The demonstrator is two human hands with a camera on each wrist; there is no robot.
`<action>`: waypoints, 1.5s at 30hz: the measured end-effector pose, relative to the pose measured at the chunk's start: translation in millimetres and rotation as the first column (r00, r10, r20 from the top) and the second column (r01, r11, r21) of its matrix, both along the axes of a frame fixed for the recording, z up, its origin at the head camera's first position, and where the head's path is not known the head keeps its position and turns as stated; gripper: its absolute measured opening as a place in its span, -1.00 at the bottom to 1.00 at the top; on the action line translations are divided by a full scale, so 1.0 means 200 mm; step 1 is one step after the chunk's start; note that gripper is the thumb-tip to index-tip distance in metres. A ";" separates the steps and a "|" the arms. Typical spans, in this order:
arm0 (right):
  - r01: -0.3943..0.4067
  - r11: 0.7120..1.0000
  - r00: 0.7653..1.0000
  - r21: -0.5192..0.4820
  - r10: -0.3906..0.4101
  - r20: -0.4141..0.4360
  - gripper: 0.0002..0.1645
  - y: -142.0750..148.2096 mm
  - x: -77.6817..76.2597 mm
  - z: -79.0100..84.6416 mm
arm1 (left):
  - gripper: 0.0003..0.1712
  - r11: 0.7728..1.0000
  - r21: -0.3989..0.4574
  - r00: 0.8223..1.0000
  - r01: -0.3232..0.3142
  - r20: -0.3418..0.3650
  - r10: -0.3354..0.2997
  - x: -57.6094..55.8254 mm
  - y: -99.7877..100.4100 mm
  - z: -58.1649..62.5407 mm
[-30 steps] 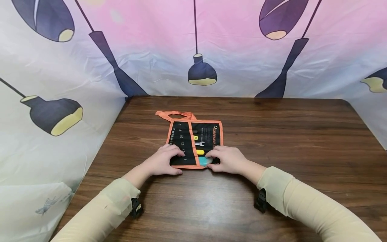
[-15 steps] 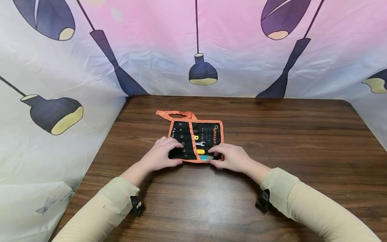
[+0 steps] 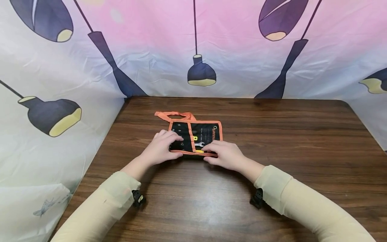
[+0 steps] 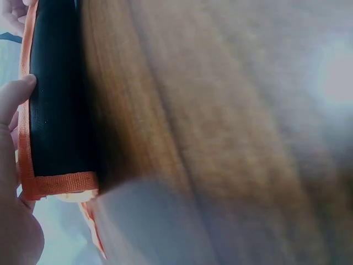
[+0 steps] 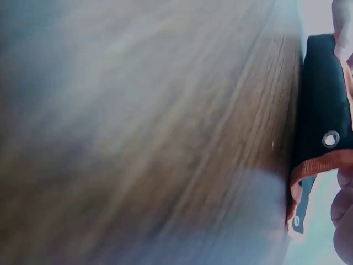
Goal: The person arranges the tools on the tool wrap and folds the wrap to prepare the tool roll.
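A black fabric tool roll [image 3: 208,129] with orange trim lies on the table, its near edge lifted and folded up. In its pockets show a wrench [image 3: 199,144] and part of a yellow tool [image 3: 199,151]. My left hand [image 3: 160,147] pinches the near edge on the left, thumb in front and fingers over the top. At the right end of that edge my right hand [image 3: 226,155] grips the cloth likewise. The left wrist view shows my thumb against the black underside [image 4: 58,121]. A metal eyelet [image 5: 331,138] sits near the roll's corner in the right wrist view.
An orange strap [image 3: 173,115] loops out behind the tool roll on the left. The brown wooden table [image 3: 290,141] extends around it, with a printed cloth [image 3: 235,67] hanging along the back and left sides.
Both hands have moved away from the person, lifting and folding the near edge of the tool roll. The teal tool at that edge has gone out of sight, and less yellow shows.
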State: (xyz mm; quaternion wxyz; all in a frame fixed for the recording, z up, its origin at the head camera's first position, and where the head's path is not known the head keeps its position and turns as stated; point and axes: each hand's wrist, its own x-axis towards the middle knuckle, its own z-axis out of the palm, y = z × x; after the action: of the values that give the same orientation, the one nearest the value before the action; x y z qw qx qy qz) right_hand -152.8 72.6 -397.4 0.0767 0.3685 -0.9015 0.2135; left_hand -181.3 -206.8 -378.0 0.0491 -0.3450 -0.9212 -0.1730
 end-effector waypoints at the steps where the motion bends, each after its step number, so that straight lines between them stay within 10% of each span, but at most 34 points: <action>1: 0.002 1.000 1.000 0.004 -0.002 0.001 -0.68 -0.01 0.00 0.00 | -0.46 1.000 0.002 1.000 -0.002 -0.002 0.002 -0.01 0.00 0.00; 23: 0.030 1.000 0.999 0.001 -0.030 0.042 -0.70 0.01 -0.14 -0.02 | -0.82 0.998 0.062 0.997 -0.009 -0.070 0.014 -0.03 0.07 -0.03; 36: -0.033 0.998 0.980 -0.056 0.021 -0.196 -0.77 -0.01 -0.16 -0.05 | -0.87 0.992 0.123 0.998 -0.006 -0.064 0.014 -0.01 0.07 -0.07; 45: 0.000 1.000 0.989 -0.023 -0.003 -0.149 -0.79 -0.01 -0.16 -0.05 | -0.79 0.997 0.073 0.998 -0.020 -0.058 0.024 -0.01 0.07 -0.08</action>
State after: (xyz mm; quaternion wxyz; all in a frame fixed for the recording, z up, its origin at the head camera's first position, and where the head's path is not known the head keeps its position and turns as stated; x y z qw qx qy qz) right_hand -184.0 69.9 -406.7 0.1483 0.3819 -0.8910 0.1956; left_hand -183.7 -193.4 -393.7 0.0907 -0.3377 -0.9163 -0.1953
